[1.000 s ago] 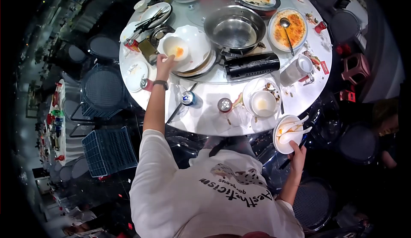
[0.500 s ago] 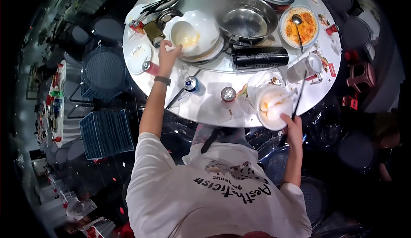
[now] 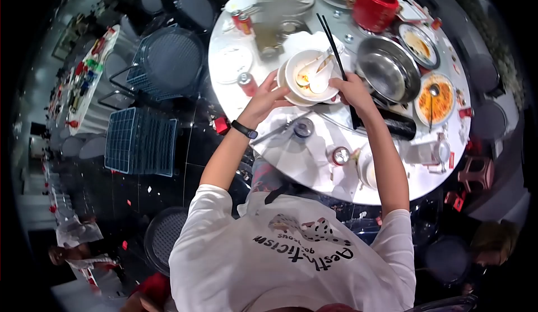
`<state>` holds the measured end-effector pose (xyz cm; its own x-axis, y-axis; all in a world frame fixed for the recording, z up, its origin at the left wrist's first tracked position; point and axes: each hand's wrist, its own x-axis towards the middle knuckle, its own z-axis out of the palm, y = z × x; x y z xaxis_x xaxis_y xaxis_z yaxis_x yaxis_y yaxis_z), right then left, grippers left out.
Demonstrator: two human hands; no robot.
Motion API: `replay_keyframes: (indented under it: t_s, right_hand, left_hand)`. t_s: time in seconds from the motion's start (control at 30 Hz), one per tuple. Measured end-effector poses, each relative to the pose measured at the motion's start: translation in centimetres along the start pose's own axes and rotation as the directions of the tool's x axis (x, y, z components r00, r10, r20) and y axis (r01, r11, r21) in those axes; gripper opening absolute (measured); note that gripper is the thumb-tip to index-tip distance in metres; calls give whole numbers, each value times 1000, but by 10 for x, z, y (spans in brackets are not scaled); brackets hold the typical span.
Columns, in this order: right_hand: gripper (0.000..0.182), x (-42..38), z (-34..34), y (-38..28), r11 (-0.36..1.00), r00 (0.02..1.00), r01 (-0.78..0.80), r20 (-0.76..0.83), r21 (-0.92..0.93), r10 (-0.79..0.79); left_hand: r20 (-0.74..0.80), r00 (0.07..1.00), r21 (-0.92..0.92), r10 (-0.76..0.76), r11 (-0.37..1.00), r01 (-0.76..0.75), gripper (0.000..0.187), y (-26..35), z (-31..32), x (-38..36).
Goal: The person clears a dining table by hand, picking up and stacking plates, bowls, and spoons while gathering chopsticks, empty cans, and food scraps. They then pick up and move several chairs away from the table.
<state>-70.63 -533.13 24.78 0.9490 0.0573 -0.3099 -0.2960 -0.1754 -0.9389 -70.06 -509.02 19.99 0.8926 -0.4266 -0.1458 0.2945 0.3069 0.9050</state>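
My left hand (image 3: 268, 100) grips the rim of a white bowl (image 3: 284, 77) from the left. Inside or right over that bowl sits a second white bowl (image 3: 296, 63) with orange food scraps and white soup spoons (image 3: 320, 82) in it. My right hand (image 3: 351, 92) is closed at this upper bowl's right rim and also holds black chopsticks (image 3: 333, 45) that point up and away. Behind both bowls a large scalloped white dish (image 3: 300, 42) partly shows. A red can (image 3: 246, 83) stands just left of my left hand, and a blue can (image 3: 303, 127) is below the bowls.
To the right are a steel pot (image 3: 388, 68), a red bucket (image 3: 375, 8), a black portable stove part (image 3: 395, 124) and a plate of orange food (image 3: 436, 100) with a ladle. Another can (image 3: 341, 156) stands near the front edge. Blue crates (image 3: 141, 141) and chairs (image 3: 172, 53) are at left.
My right hand has carried the bowl with spoons and the chopsticks from the front right leftward over the other bowl. My left hand still holds its bowl. The view has shifted.
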Motion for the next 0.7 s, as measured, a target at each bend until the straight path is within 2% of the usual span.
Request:
replay_keyframes:
  t_s: [0.07, 0.1, 0.2, 0.23, 0.3, 0.4, 0.5, 0.53, 0.57, 0.6, 0.63, 0.7]
  right_hand:
    - [41, 23, 30, -20, 1000, 999, 10, 30, 18, -10]
    - [33, 50, 37, -14, 1000, 999, -1, 45, -4, 2]
    - [19, 97, 80, -58, 989, 983, -71, 158, -127, 90]
    - [20, 124, 96, -62, 991, 967, -85, 229, -105, 107]
    - [18, 175, 133, -72, 988, 962, -134, 231, -72, 147]
    - [22, 251, 195, -61, 994, 986, -112, 123, -20, 113]
    - [28, 309, 247, -40, 994, 990, -101, 99, 43, 96]
    - [30, 325, 263, -26, 998, 995, -58, 75, -34, 60]
    - [32, 340, 275, -14, 993, 998, -11, 54, -114, 17]
    - [34, 350, 287, -15, 983, 998, -22, 51, -183, 32]
    - [36, 358, 297, -16, 967, 998, -32, 49, -253, 45]
    - [50, 376, 311, -14, 937, 995, -46, 71, -346, 75]
  left_hand:
    - [-22, 1000, 2, 16, 1000, -16, 54, 14, -33, 7]
    - [-35, 999, 14, 14, 1000, -14, 53, 22, -50, 14]
    - [-19, 999, 51, -48, 997, 49, 50, 57, -115, 34]
    - [-3, 997, 67, -82, 994, 82, 50, 70, -141, 44]
    - [-11, 997, 74, -82, 994, 83, 48, 87, -194, 70]
    - [-45, 986, -17, -158, 987, 157, 52, 115, -270, 105]
    - [63, 972, -157, -228, 959, 235, 52, 111, -351, 137]
    - [-26, 963, -133, -270, 955, 264, 53, 105, -366, 146]
    - [-69, 962, -29, -264, 964, 263, 52, 102, -376, 152]
    - [-54, 964, -28, -262, 965, 260, 53, 93, -393, 159]
    - [-41, 966, -28, -256, 967, 255, 57, 87, -406, 164]
    - [-118, 947, -156, -297, 948, 278, 64, 82, -420, 176]
